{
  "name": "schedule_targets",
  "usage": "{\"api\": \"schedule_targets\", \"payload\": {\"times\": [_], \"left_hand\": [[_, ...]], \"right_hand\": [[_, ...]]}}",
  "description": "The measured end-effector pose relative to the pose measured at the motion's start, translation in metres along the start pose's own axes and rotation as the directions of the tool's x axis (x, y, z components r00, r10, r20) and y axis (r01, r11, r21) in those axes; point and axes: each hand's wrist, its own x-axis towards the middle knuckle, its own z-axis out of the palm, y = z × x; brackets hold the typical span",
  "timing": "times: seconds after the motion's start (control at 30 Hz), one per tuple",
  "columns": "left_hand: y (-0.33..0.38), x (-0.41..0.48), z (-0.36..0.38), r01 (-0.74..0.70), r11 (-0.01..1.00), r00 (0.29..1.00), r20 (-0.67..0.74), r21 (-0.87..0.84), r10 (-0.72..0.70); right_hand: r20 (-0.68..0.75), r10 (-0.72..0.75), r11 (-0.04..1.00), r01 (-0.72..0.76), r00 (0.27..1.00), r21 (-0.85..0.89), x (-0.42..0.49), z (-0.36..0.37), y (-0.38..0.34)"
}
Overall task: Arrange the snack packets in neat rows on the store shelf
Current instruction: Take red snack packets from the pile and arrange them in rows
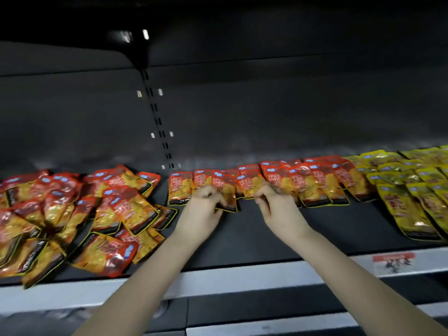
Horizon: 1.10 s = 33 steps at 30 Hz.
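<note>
Head view: both hands meet mid-shelf (266,238) at the row's open end. The left hand (206,202) pinches the lower edge of a red packet (226,190), its long axis running front to back. The right hand (269,202) curls onto the neighbouring packet (249,184), just beside it. The loose pile (72,214) lies leftward, nearer the left hand.

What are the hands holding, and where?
The left hand pinches a red packet near its bottom edge; the right hand grips the next packet likewise.
</note>
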Motion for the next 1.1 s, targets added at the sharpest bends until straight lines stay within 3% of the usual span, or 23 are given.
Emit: {"api": "schedule_targets", "payload": {"times": [0.1, 0.17, 0.23, 0.57, 0.8, 1.1], "left_hand": [[0.000, -0.004, 0.008, 0.018, 0.999, 0.993, 0.115, -0.038, -0.013], [0.003, -0.003, 0.009, 0.024, 0.997, 0.988, 0.152, -0.068, -0.013], [0.002, -0.003, 0.013, 0.006, 0.996, 0.985, 0.171, -0.090, 0.010], [-0.012, -0.003, 0.024, -0.039, 0.980, 0.987, 0.146, -0.198, 0.068], [-0.014, -0.005, 0.025, -0.077, 0.994, 0.988, 0.127, -0.076, 0.086], [-0.007, -0.006, 0.015, -0.083, 0.996, 0.964, 0.256, 0.011, 0.077]], "right_hand": [[0.096, 0.057, 0.970, -0.033, 0.994, -0.240, -0.012, 0.015, 0.004], [0.080, 0.066, 0.918, -0.029, 0.995, -0.395, -0.016, 0.017, 0.003], [0.040, 0.042, 0.896, -0.020, 0.998, -0.444, -0.015, 0.018, 0.003], [0.066, 0.010, 0.954, 0.010, 0.998, -0.298, -0.018, 0.014, -0.002], [0.031, 0.059, 0.951, -0.046, 0.998, -0.306, -0.016, 0.013, 0.001], [0.012, 0.071, 0.975, -0.067, 0.997, -0.210, -0.017, 0.019, 0.003]]}}
